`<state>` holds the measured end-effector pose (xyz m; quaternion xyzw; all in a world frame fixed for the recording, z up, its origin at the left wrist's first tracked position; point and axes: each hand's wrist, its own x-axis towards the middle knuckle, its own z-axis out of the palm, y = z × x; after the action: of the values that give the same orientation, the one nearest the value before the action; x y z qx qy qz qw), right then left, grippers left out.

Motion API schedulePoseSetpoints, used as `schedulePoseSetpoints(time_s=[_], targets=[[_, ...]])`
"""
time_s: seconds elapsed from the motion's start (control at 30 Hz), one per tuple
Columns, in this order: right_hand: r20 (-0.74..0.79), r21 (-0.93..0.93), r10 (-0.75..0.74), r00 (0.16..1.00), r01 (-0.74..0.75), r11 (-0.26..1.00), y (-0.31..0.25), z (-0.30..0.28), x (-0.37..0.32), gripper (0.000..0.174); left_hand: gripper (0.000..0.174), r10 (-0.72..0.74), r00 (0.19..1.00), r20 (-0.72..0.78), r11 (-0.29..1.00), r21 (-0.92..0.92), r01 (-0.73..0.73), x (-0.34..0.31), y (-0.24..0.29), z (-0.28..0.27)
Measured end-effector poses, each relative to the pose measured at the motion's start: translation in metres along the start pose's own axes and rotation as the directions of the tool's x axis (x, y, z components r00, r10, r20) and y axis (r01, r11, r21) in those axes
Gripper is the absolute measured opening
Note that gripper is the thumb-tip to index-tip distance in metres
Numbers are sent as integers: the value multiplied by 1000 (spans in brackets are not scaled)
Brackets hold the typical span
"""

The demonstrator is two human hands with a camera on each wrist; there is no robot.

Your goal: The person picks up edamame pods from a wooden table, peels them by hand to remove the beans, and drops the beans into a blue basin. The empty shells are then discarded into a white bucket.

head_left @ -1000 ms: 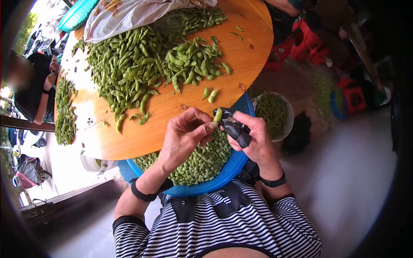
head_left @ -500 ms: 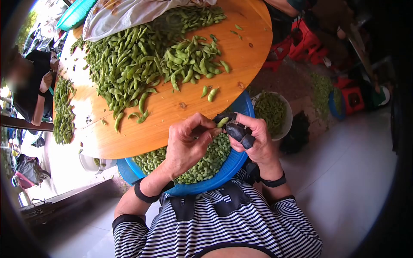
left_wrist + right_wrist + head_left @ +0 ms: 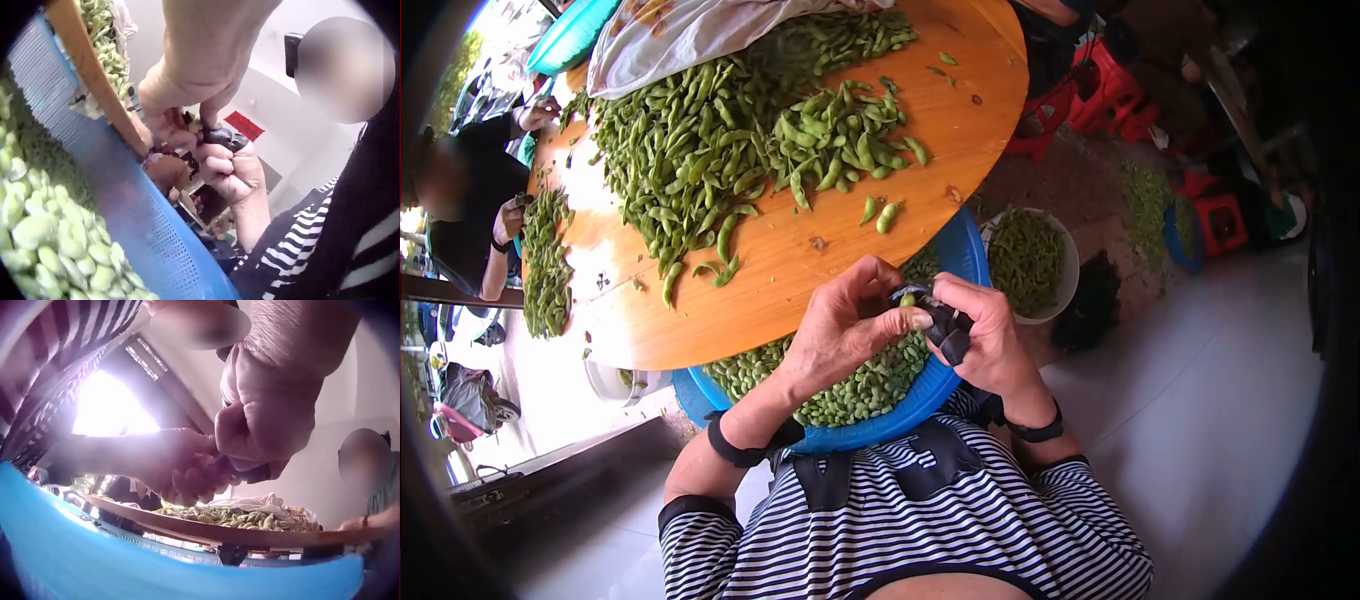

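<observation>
A small green soybean pod point(image 3: 908, 299) lies between the two hands in the head view, mostly covered by fingers. My left hand point(image 3: 830, 330) pinches it between thumb and fingertips. The right hand point(image 3: 995, 345) grips it from the other side; black coverings point(image 3: 948, 335) wrap some of its digits. Both hands meet above a blue basket point(image 3: 870, 436) of loose shelled soybeans point(image 3: 840, 395). In the left wrist view the hands point(image 3: 228, 172) touch at the fingertips, beside the basket's perforated wall point(image 3: 169, 250).
A round wooden table point(image 3: 800, 275) bears a big heap of soybean pods point(image 3: 690, 150), partly under a white cloth point(image 3: 690, 50). A white bucket of green pods or shells point(image 3: 1025, 260) stands to the right. Another person point(image 3: 470, 190) sits across at left, near more pods point(image 3: 548, 265).
The pod stood up at the fingertips earlier; now it sits lower, mostly hidden among them. My left hand has shifted slightly right, against the right hand. The person opposite now reaches onto the table.
</observation>
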<state>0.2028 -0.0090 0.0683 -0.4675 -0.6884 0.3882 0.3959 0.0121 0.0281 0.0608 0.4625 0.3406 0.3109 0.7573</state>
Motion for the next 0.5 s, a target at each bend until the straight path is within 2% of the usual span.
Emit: schedulePoseSetpoints(time_s=[0.03, 0.07, 0.1, 0.13, 0.17, 0.2, 0.27, 0.3, 0.37, 0.4, 0.47, 0.5], targets=[[-18, 28, 40, 999, -40, 999, -8, 0, 2, 18, 25, 45, 999, -9, 984, 171, -43, 1, 1, -1], [-17, 29, 41, 999, -40, 999, -8, 0, 2, 18, 21, 89, 996, -8, 938, 338, -81, 1, 3, -1], [-10, 3, 26, 1000, -26, 1000, -7, -1, 2, 18, 21, 88, 996, -8, 938, 337, -80, -1, 7, 0], [-1, -24, 11, 1000, -11, 1000, -7, -2, 2, 17, 15, 177, 983, 43, 803, 572, -169, -4, 14, 0], [1, -24, 13, 1000, -13, 1000, -6, -1, 1, 17, 12, 248, 962, 115, 602, 760, -245, -6, 17, 0], [-9, -29, 36, 999, -36, 999, -6, 1, 1, 18, 12, 248, 962, 114, 602, 760, -245, -6, 16, 0], [-15, -33, 58, 998, -59, 998, -4, 2, 0, 18, 25, 194, 976, 97, 775, 594, -213, -6, 13, -1], [-26, -44, 54, 998, -55, 998, -2, 3, -1, 17, 25, 193, 977, 95, 776, 594, -211, -6, 14, -2], [-34, -53, 48, 998, -50, 997, -3, 4, -1, 17, 30, 17, 998, 64, 874, 484, -46, -7, 19, -3], [-66, -78, 57, 996, -62, 995, -6, 6, -1, 18, 30, 17, 998, 62, 874, 483, -45, -7, 19, -2], [-97, -104, 67, 993, -77, 992, -10, 12, -3, 19, 32, -77, 997, -9, 979, 189, 77, -6, 16, 5], [-158, -195, 36, 987, -67, 978, -12, 18, -3, 22, 32, -78, 997, -10, 979, 188, 78, -5, 10, 8]])
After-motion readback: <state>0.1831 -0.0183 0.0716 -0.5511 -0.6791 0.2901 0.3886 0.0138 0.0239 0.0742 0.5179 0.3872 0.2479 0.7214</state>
